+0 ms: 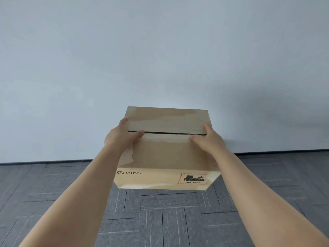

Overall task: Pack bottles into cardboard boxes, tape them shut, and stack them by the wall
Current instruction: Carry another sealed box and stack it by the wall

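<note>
Cardboard PICO box (165, 157) is held above the carpet floor (160, 211) near the wall (160, 50), clasped at both side edges by left hand (122, 134) and right hand (206, 138), thumbs over the lid; level, square lowering is advised.

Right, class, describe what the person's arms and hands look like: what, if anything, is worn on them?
No sleeves show: the left arm and right arm are bare to the frame edge. The left hand and right hand wear no gloves; no watch, bracelet or ring is visible.
</note>
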A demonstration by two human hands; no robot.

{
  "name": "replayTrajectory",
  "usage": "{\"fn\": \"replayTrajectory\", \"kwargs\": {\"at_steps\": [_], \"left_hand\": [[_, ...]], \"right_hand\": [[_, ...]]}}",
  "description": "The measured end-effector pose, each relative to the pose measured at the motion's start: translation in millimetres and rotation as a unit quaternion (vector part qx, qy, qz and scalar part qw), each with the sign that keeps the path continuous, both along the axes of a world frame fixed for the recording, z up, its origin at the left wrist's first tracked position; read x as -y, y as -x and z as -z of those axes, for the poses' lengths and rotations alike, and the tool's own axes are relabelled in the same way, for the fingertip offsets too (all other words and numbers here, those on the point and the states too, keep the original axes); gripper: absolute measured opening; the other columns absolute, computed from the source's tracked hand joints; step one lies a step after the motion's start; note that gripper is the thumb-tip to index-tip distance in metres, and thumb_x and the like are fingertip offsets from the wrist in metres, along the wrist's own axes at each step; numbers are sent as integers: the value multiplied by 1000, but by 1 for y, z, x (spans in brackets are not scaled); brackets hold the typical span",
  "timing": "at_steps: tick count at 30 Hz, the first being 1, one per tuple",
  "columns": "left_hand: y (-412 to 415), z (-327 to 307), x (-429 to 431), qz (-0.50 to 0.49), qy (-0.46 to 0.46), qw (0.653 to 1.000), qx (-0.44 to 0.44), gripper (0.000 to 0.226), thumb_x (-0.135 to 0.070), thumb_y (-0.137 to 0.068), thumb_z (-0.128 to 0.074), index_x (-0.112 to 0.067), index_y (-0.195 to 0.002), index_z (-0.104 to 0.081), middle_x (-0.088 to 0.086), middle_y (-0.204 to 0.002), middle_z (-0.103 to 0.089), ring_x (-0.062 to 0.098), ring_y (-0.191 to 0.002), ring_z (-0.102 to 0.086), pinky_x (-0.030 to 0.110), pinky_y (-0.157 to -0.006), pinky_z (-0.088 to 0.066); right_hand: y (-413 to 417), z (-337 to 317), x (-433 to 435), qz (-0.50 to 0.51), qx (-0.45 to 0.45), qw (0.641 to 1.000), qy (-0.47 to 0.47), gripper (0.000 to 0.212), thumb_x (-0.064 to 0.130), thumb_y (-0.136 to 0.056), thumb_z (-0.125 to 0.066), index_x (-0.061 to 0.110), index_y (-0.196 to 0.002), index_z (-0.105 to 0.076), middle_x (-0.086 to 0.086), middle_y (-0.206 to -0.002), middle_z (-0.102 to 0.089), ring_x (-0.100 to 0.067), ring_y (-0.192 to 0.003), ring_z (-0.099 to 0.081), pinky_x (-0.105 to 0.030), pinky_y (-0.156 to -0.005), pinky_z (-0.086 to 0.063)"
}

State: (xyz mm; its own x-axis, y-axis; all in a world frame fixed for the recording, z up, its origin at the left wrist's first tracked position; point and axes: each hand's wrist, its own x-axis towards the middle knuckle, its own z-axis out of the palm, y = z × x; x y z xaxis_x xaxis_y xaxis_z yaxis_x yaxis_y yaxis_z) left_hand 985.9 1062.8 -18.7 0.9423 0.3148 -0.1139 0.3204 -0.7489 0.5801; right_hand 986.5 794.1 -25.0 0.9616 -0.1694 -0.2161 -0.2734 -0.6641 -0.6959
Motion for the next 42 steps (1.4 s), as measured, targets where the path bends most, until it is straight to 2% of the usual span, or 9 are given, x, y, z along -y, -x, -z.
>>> {"fn": "replayTrajectory", "kwargs": {"at_steps": [3,7,11,14,17,25,33,38,42], "left_hand": [[-31,21,-32,-36,21,999,-21,83,-58,-76,-62,-30,-144,-22,-1,-100,-56,23,-90,-59,36,-84,-50],[-79,51,-67,-74,56,995,-47,81,-48,-77,-65,-31,-144,-22,2,-128,-53,24,-108,-54,32,-84,-43],[-131,80,-90,-109,82,989,-59,81,-38,-76,-67,-34,-143,-22,1,-113,-52,21,-91,-48,33,-84,-44],[-166,108,-101,-138,80,985,-60,81,-37,-73,-68,-37,-141,-25,6,-127,-39,20,-79,-53,32,-80,-44],[-198,147,-110,-151,73,984,-60,78,-38,-73,-69,-37,-139,-28,7,-127,-31,14,-66,-54,30,-75,-43],[-273,330,-138,-118,87,987,-58,73,-48,-73,-69,-36,-137,-35,6,-126,-35,22,-85,-56,35,-82,-48],[-339,499,-144,-42,78,995,-45,67,-42,-77,-68,-34,-137,-38,4,-126,-36,16,-85,-48,28,-80,-39],[-363,570,-141,-5,93,995,-48,74,-37,-76,-72,-32,-140,-35,6,-129,-33,17,-90,-44,31,-92,-39],[-376,600,-140,5,97,994,-49,76,-33,-74,-74,-31,-140,-37,6,-129,-33,17,-93,-45,28,-90,-37]], "right_hand": [[-49,21,-29,-29,-20,999,-7,88,43,-78,-64,27,-149,-14,1,-142,-43,-23,-127,-43,-32,-92,-37],[-117,50,-61,-71,-36,997,-25,82,40,-76,-67,31,-145,-23,3,-142,-42,-21,-126,-44,-31,-96,-37],[-184,80,-85,-113,-65,991,-31,90,41,-76,-70,34,-148,-17,2,-149,-35,-21,-134,-37,-32,-104,-32],[-224,110,-96,-142,-111,983,-31,98,41,-76,-73,34,-150,-9,2,-153,-28,-23,-138,-32,-34,-108,-30],[-260,150,-104,-159,-149,976,-12,103,44,-76,-73,34,-150,-2,1,-154,-26,-25,-139,-31,-35,-108,-30],[-332,323,-138,-114,-102,988,8,88,49,-73,-72,39,-144,-21,-7,-145,-32,-27,-123,-46,-34,-92,-39],[-364,506,-139,-61,-66,996,26,81,49,-77,-70,33,-145,-30,-3,-148,-38,-26,-132,-40,-38,-103,-36],[-386,566,-135,-53,-35,997,52,77,48,-79,-69,31,-145,-32,2,-148,-39,-25,-136,-36,-40,-107,-36],[-396,596,-132,-53,-44,996,49,77,47,-80,-68,30,-145,-32,-1,-147,-40,-25,-135,-37,-38,-105,-36]]}}
